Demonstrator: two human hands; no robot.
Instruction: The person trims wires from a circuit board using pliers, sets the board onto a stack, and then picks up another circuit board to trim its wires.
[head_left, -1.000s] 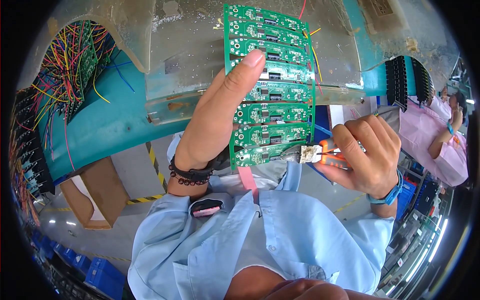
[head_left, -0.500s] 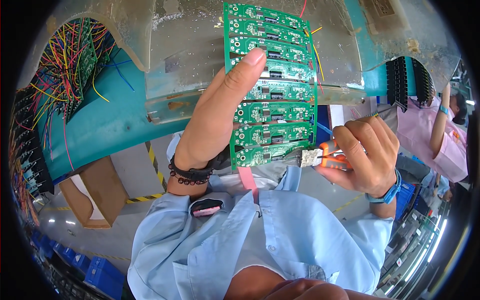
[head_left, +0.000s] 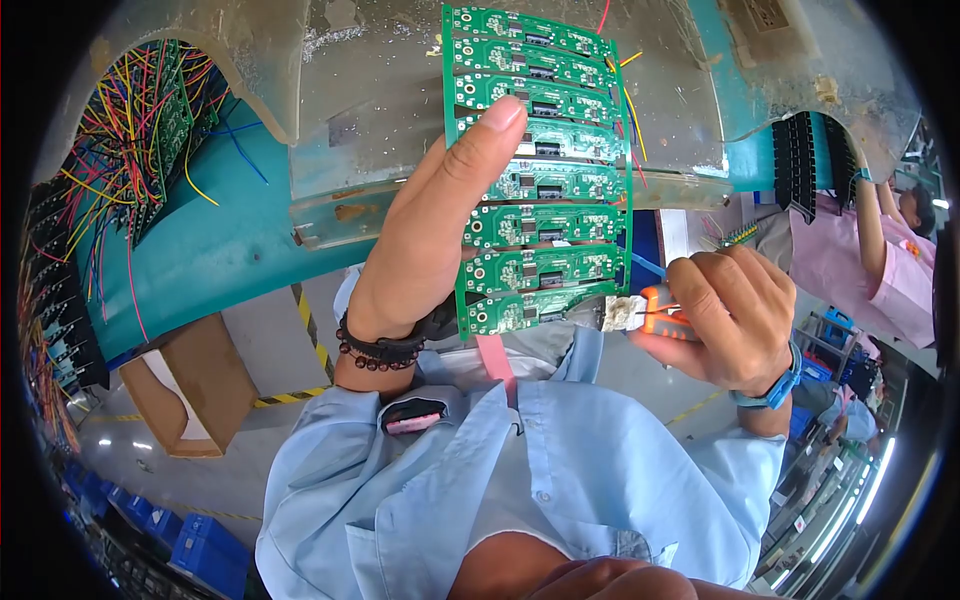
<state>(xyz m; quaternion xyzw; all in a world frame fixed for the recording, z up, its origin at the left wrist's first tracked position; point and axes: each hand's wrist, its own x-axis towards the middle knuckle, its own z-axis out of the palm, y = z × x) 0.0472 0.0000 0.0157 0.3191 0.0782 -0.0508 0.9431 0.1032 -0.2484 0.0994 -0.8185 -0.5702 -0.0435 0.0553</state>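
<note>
I see the green board panel held upright at centre, my left hand clenched on it, thumb across its face. My right hand grips an orange tool, tip touching the panel's lower right corner. Wires lie far left.

A green circuit-board panel is gripped by the left hand while an orange-handled tool, pinched in the right hand, is pressed to its lower corner.

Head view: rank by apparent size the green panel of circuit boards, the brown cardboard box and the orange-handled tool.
1. Green panel of circuit boards, though it is held near the camera.
2. Brown cardboard box, which lies farther away.
3. Orange-handled tool, mostly hidden in the right hand.
</note>
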